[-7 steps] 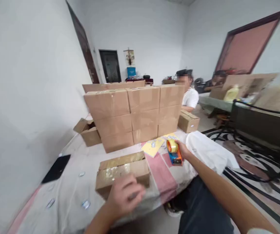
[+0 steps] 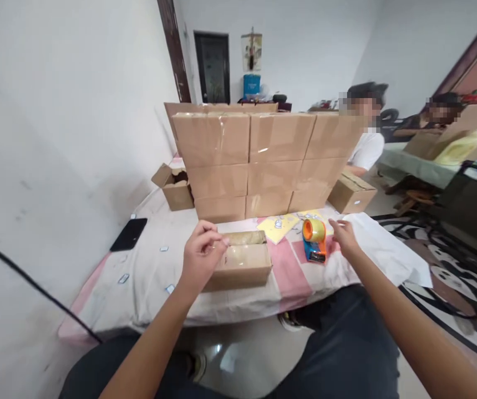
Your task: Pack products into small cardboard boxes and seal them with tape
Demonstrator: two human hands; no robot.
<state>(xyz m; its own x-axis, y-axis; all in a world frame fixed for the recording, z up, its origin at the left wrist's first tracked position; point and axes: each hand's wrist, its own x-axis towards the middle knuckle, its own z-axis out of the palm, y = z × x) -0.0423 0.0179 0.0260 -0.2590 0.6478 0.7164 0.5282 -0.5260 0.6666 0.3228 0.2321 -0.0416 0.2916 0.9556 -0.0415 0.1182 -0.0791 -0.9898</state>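
Observation:
A taped cardboard box [image 2: 242, 266] lies near the front edge of the cloth-covered table, with shiny clear tape along its top. My left hand [image 2: 203, 255] is over the box's left end, thumb and fingers closed in a pinch. Whatever may be between the fingertips is too small to make out. To the right, an orange and blue tape dispenser [image 2: 315, 244] with a roll of yellowish tape stands on the cloth. Just beside it is my right hand [image 2: 344, 235], fingers apart and holding nothing.
Behind the box rises a stack of closed cartons [image 2: 274, 166]. An open carton [image 2: 178, 194] stands left of it, another carton [image 2: 353, 191] right. A black phone [image 2: 129, 234], yellow paper [image 2: 278, 226] and white cloth [image 2: 382, 244] lie on the table. People sit beyond.
My right hand has let go of the tape dispenser and drawn slightly right of it. My left hand has risen from the box's front to its left end. The view has shifted.

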